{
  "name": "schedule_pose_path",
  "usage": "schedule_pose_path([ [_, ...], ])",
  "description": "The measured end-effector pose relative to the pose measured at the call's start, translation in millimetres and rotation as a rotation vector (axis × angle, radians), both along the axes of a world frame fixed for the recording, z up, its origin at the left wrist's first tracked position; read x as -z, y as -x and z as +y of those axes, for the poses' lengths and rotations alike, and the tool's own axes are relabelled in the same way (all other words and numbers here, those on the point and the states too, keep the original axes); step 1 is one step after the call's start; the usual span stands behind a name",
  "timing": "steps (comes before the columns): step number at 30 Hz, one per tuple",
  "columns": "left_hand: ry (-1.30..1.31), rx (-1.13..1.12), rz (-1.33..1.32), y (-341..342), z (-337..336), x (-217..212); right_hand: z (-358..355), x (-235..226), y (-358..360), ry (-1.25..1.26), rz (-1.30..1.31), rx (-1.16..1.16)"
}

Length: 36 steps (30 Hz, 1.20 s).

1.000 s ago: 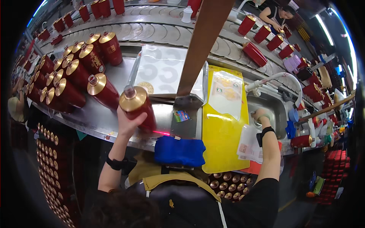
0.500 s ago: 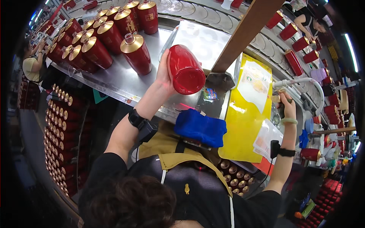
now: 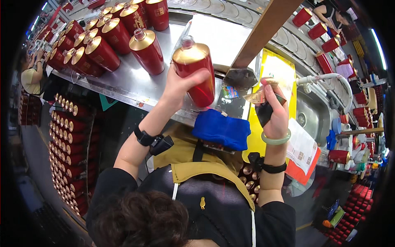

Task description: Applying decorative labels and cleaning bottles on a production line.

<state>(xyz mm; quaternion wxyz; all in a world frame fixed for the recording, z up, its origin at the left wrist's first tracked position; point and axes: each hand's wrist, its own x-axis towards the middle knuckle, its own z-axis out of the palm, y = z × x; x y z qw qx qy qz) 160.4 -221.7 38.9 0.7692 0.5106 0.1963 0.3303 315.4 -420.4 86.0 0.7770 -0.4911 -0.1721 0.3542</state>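
My left hand (image 3: 179, 87) is wrapped round a red bottle (image 3: 202, 84) with a gold shoulder and a clear neck, which stands nearly upright, neck up, over the counter's front edge. To its right, my right hand (image 3: 275, 108) is closed, with a gold-patterned decal-like piece (image 3: 256, 97) sticking out from the fingers toward the bottle. A flat black piece (image 3: 263, 113) shows under the same fingers; its kind I cannot make out. Between and below the hands lies a folded blue cloth (image 3: 222, 130).
Similar red bottles (image 3: 147, 51) stand on the metal counter (image 3: 162, 88) at left. A wooden post (image 3: 263, 37) rises beyond my hands. At right are a yellow mat (image 3: 258, 144), papers (image 3: 301, 148) and a sink (image 3: 316, 117). A conveyor (image 3: 218, 10) runs behind.
The bottle has turned from showing its base to neck up. My right hand has moved left from the sink toward the bottle, carrying the gold-patterned piece. Some papers on the mat have shifted.
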Motion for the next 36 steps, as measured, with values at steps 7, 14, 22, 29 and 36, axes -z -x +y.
schedule_pose_path([
  [7, -0.486, -0.067, 0.177, 7.3, -15.5, 26.5, 25.7, -5.7, 29.1, -0.019, -0.132, -0.022],
  [14, -0.453, -0.182, 0.192, 8.5, -29.7, 28.2, 38.9, -9.8, 48.7, 0.040, -0.257, 0.055],
  [22, -0.545, -0.319, 0.134, 8.0, -43.9, 31.7, 46.0, -6.4, 54.0, 0.038, -0.275, 0.112],
  [29, -0.373, -0.262, 0.066, 12.8, -46.7, 19.6, 45.0, -5.6, 57.0, 0.106, -0.393, 0.140],
  [36, -0.815, -0.521, 0.250, 41.5, -38.7, -0.3, 47.4, -10.9, 57.3, 0.128, -0.489, 0.060],
])
